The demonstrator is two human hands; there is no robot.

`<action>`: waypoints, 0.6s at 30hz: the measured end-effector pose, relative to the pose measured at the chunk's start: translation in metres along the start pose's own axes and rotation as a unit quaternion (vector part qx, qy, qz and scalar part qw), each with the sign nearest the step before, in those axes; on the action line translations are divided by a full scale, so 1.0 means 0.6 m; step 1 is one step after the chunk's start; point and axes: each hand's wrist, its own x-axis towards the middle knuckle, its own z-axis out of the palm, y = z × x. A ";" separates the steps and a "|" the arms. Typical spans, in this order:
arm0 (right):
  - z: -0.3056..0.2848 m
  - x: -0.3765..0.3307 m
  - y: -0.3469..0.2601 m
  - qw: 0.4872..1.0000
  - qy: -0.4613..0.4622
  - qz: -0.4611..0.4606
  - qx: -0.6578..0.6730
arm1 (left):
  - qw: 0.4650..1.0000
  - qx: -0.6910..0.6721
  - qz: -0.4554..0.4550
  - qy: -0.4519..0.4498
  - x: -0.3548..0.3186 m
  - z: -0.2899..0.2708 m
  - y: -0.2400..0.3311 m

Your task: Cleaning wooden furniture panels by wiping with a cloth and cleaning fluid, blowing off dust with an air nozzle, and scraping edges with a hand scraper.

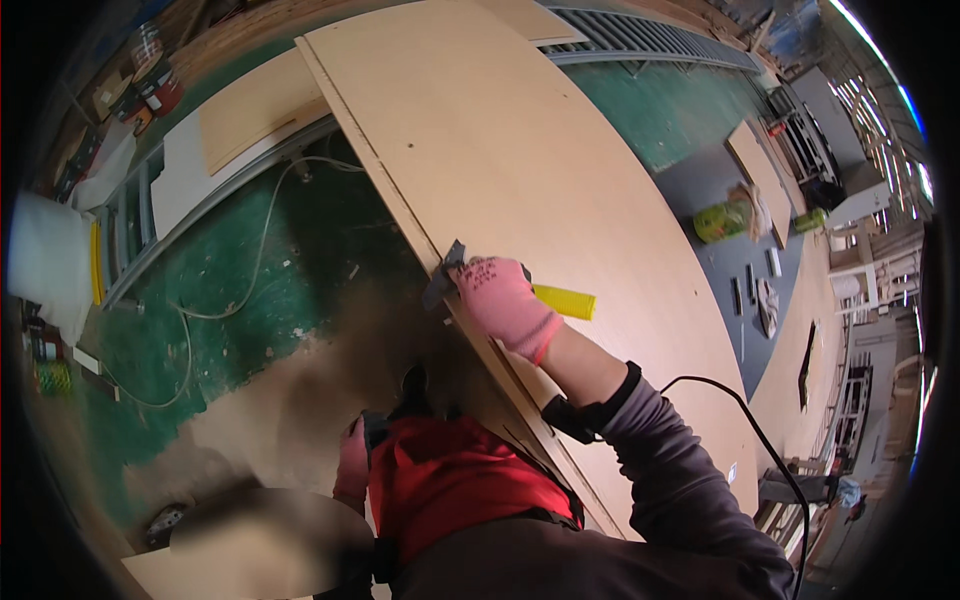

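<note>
My right hand (505,303), in a pink glove, grips a hand tool with a yellow handle (565,301) and a grey metal head (443,277), pressed against the left edge of a large light wooden board (520,150). Beneath the board's edge, low in view, my left hand (351,462) in a pink glove sits beside my red apron; what it holds is hidden. A black cable (760,440) runs past my right sleeve.
A green floor (250,290) with a loose white cord (262,240) lies to the left. Smaller boards (255,105) rest on a metal roller rack at the upper left. A green bottle (722,220) and small tools lie on a grey surface at the right.
</note>
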 end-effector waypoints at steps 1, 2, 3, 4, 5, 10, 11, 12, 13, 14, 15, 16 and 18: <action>-0.011 0.033 0.000 1.000 0.002 0.002 -0.005 | 0.999 -0.046 -0.020 0.010 0.000 -0.002 0.023; -0.022 0.065 0.001 1.000 0.020 0.006 0.002 | 0.998 -0.051 -0.020 0.014 0.005 -0.005 0.037; -0.034 0.099 -0.003 1.000 0.021 -0.002 0.002 | 0.997 -0.057 -0.028 0.036 0.007 -0.013 0.051; -0.045 0.130 -0.002 0.999 0.034 0.003 0.006 | 0.996 -0.064 -0.038 0.053 0.011 -0.015 0.063; -0.056 0.157 0.000 0.999 0.047 0.011 0.011 | 0.996 -0.065 -0.038 0.055 0.017 -0.012 0.075; -0.081 0.219 0.013 0.991 0.117 -0.007 0.058 | 0.999 -0.045 -0.022 0.009 0.061 0.016 0.137; -0.066 0.209 0.026 0.978 0.181 -0.026 0.102 | 0.999 -0.039 -0.019 0.005 0.080 0.016 0.132; -0.067 0.178 0.022 0.977 0.166 -0.022 0.135 | 0.999 0.013 0.020 0.033 0.099 -0.003 0.120; -0.046 0.137 0.046 0.972 0.186 -0.017 0.139 | 0.995 0.065 0.061 0.043 0.120 0.004 0.119; -0.018 0.089 0.080 0.968 0.206 -0.004 0.142 | 0.997 0.053 0.058 0.002 0.140 0.029 0.142; 0.001 0.028 0.117 0.963 0.209 0.036 0.167 | 0.996 0.063 0.058 -0.024 0.151 0.073 0.175; 0.023 -0.037 0.154 0.955 0.212 0.080 0.192 | 0.997 0.028 0.056 -0.051 0.149 0.129 0.215; 0.058 -0.164 0.206 0.944 0.184 0.185 0.204 | 0.993 0.008 0.085 -0.081 0.145 0.205 0.265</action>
